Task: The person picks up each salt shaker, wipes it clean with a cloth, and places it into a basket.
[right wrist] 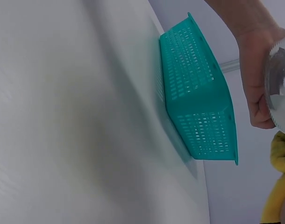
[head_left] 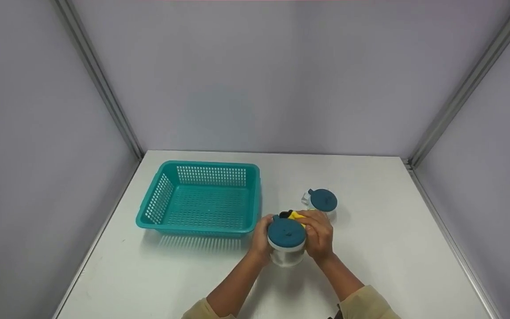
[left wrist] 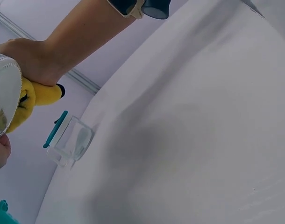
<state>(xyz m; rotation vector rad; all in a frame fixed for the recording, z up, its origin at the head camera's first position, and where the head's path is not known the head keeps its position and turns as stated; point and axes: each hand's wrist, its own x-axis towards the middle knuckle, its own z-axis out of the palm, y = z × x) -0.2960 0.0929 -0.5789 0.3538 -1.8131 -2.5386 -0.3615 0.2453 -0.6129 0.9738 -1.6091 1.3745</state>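
Observation:
Over the table, my left hand grips the side of a clear glass jar with a dark teal lid. My right hand is on the jar's other side and holds a yellow plush toy with black tips. The toy is against or just behind the jar; in the left wrist view the plush toy shows partly past the jar's base. A second lidded glass, with a clear handle, stands upright on the table beyond my right hand. The jar hides some fingers of both hands.
A teal plastic basket with perforated walls stands to the left of my hands, nothing visible inside it. White table surface extends around. Grey panels enclose the back and both sides.

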